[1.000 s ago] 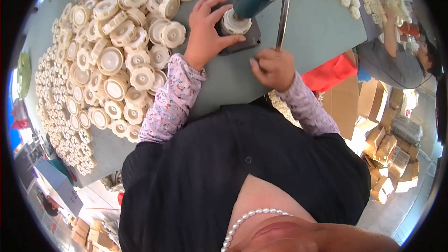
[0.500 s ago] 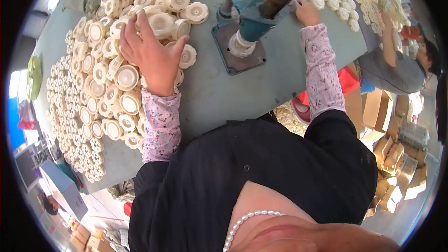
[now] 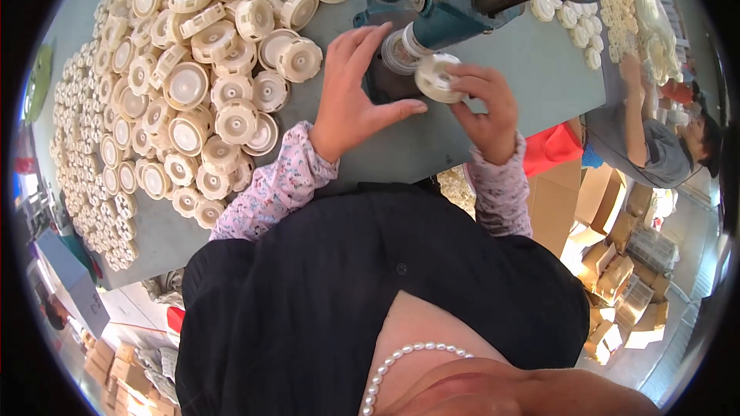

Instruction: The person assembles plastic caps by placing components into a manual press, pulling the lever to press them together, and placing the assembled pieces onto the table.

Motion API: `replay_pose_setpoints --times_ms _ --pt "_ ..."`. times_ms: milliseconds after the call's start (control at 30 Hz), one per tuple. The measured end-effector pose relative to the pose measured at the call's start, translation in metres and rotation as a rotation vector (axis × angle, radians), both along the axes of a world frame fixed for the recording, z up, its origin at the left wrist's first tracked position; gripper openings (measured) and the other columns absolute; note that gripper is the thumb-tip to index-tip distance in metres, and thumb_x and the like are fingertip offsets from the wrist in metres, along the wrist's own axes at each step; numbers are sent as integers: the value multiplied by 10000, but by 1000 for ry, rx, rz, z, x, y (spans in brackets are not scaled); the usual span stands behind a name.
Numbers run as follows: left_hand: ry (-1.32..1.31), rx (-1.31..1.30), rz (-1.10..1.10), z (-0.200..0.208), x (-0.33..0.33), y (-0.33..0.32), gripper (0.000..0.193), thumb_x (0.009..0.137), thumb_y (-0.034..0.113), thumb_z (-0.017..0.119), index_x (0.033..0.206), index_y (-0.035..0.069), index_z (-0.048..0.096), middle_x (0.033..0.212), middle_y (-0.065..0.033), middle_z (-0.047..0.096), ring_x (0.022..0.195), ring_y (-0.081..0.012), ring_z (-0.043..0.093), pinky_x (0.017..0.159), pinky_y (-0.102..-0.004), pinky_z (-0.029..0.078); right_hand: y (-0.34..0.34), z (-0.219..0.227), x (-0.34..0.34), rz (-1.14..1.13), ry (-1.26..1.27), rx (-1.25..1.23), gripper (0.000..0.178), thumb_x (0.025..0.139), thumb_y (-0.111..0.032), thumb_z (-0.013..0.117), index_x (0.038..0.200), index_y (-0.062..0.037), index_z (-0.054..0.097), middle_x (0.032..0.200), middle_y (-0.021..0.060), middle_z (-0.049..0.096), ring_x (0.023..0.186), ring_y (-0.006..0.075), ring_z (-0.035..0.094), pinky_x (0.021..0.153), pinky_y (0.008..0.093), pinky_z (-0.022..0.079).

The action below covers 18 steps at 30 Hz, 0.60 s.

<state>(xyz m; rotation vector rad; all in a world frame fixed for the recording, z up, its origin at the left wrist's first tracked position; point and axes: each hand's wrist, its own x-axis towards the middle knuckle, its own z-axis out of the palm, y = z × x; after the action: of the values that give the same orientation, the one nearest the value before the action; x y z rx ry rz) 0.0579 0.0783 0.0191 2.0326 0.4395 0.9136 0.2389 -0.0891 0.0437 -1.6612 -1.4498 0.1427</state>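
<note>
Half a second ago the left hand (image 3: pixel 345 108) was over the heap (image 3: pixel 186 85) and the right hand (image 3: pixel 492 110) was up at the far side of the press (image 3: pixel 439 1). Now both are together at the foot of the press, just above the middle of the view, and the right hand has a cap (image 3: pixel 434 86) in it. The white ring (image 3: pixel 399 55) stays under the press head, as before.

There are two hands, one at 12 o'clock, one at 2 o'clock. The left grip is wide open, thumb well apart from the fingers, and has hold of nothing; whether its fingertips touch the press or the ring cannot be told. The right grip is closed on the edge of one cream, wheel-shaped cap, held tilted at 1 o'clock, just beside the ring.

One teal press stands on the grey-green counter (image 3: pixel 543 96), with one white ring below its head. The heap of cream caps at 10 o'clock overlaps too much to count, as do the small wheels (image 3: pixel 85 173) at 9 o'clock. At 3 o'clock there is one red cloth (image 3: pixel 553 148), and beyond it one person (image 3: pixel 651 142) in grey.
</note>
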Motion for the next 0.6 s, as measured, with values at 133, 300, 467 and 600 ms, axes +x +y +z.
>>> replay_pose_setpoints --times_ms 133,300,467,600 --pt "-94 46 -44 -12 26 9 851 661 417 938 1365 47 636 1348 -153 620 1268 -386 534 1102 -490 422 26 -23 -10 -28 -246 171 417 763 88 809 1126 -111 753 1201 117 646 910 230 694 759 317 582" --pt "-126 71 -34 -25 40 19 726 683 346 925 1311 79 678 1315 -118 666 1310 -369 549 1115 -483 432 26 -27 -1 -14 -277 166 358 804 72 790 1124 -86 755 1212 128 636 989 259 697 806 333 586" --pt "-110 63 -18 -25 40 20 691 663 330 932 1274 100 705 1328 -79 679 1328 -346 548 1129 -493 408 17 11 51 -245 -68 323 150 891 63 715 1026 -3 709 1092 142 706 960 218 709 733 296 566" --pt "-31 113 -14 -31 39 17 760 670 352 964 1302 25 699 1383 -131 653 1424 -369 498 1168 -469 390 28 98 81 -365 -135 458 176 976 -49 663 1106 69 661 1028 221 716 662 155 657 600 261 532"
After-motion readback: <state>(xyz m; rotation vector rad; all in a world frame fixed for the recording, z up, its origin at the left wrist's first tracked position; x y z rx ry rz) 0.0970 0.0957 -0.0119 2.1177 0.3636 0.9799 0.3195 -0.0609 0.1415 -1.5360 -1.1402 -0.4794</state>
